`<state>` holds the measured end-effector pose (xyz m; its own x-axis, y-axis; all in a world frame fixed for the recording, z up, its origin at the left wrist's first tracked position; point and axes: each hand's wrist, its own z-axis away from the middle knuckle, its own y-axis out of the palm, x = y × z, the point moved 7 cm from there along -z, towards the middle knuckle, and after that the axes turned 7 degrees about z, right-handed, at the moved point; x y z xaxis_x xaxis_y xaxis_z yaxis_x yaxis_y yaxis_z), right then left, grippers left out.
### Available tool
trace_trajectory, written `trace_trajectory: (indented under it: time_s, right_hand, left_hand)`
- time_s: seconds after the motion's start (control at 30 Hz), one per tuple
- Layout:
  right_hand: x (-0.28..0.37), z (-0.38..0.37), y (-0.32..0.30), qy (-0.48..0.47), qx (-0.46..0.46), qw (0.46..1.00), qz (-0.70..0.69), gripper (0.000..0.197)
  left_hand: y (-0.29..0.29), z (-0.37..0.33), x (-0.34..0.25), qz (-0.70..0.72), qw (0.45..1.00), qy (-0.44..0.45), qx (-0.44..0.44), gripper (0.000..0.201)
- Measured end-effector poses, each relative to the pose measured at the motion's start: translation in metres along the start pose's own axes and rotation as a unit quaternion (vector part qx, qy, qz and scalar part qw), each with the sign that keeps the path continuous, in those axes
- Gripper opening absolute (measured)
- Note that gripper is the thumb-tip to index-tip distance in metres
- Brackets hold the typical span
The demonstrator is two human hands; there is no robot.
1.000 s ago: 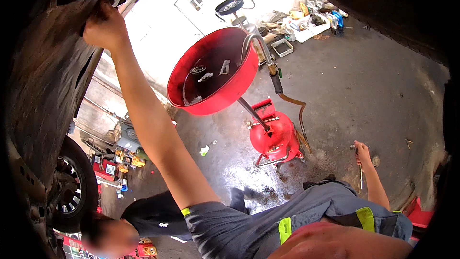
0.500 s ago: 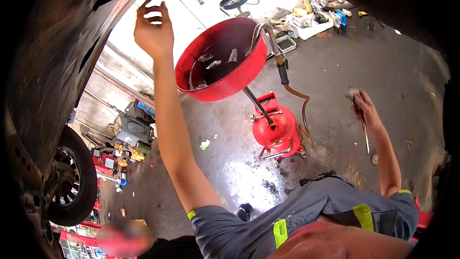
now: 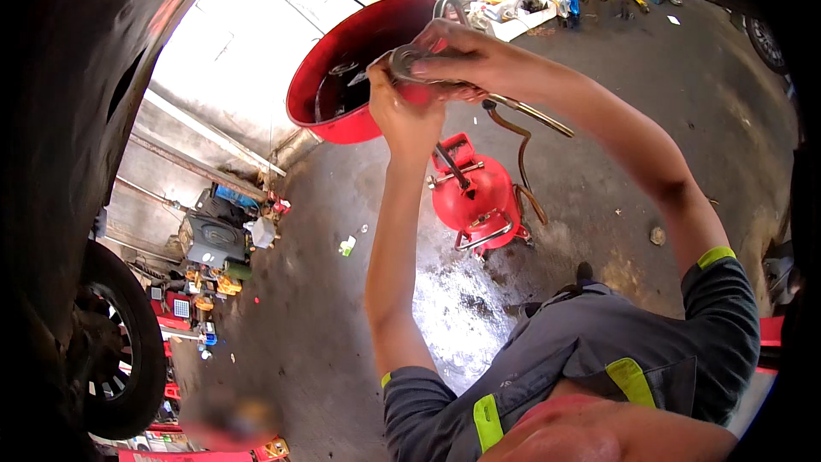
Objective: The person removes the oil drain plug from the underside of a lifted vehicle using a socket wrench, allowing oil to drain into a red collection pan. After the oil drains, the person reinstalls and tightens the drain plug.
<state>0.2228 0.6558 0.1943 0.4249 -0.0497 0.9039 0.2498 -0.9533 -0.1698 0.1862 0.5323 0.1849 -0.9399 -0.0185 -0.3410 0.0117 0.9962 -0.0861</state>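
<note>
My left hand and my right hand meet in front of the red drain pan. Between them is a metal tool with a round grey end and a long shiny handle that sticks out below my right wrist. The fingers of both hands are closed around the round end, though they hide much of it, so its exact kind cannot be made out. Dark liquid and a few loose pieces lie in the pan, which stands on a post above a red wheeled tank.
A brown hose hangs beside the tank. Bottles and scrap lie along the back wall. To the left are a wheel and a grey case among tools. Dark vehicle underbody hangs overhead at the left.
My right hand has swung in from the right with the tool and met my left hand. My left hand has come down and rightward from its raised place. The view has shifted slightly.
</note>
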Motion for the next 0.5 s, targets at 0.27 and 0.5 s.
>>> trace_trajectory:
  time_s: [0.27, 0.5]
  right_hand:
    - [-0.026, -0.006, 0.06, 0.132, 0.022, 0.99, 0.035, 0.047]
    - [-0.033, 0.016, 0.071, 0.016, 0.061, 0.988, 0.144, 0.042]
  left_hand:
    - [-0.067, 0.003, -0.001, -0.076, 0.989, 0.05, -0.112, 0.043]
    - [-0.098, 0.001, -0.007, -0.087, 0.994, 0.011, -0.062, 0.049]
